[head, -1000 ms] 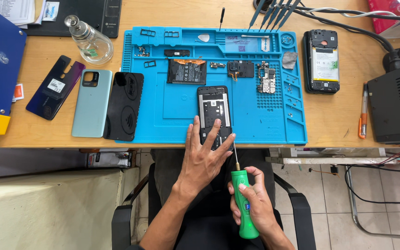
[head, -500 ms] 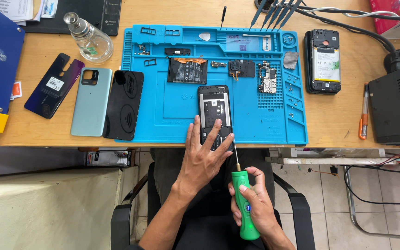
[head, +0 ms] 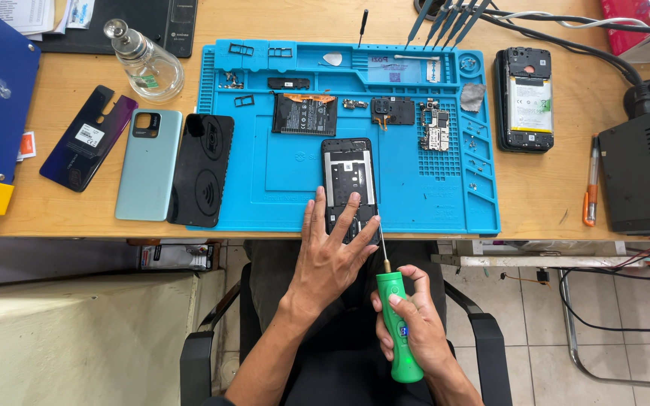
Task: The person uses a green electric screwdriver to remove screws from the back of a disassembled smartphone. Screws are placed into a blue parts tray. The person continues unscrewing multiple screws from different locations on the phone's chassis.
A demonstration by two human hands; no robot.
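opened black phone frame [head: 348,177] lies lengthwise straight ahead, l hand [head: 332,256] flat on its near end; r hand [head: 414,331] grips green electric screwdriver [head: 397,331], tip beside it.

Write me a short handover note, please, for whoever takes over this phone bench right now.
Left hand: fingers spread on the opened phone at the blue mat's near edge.
Right hand: gripping the green screwdriver, tip beside the phone's lower right corner.
Done: back is off; battery and boards lie along the mat's far side.
Left: the frame is still on the mat, screwdriver at its edge.
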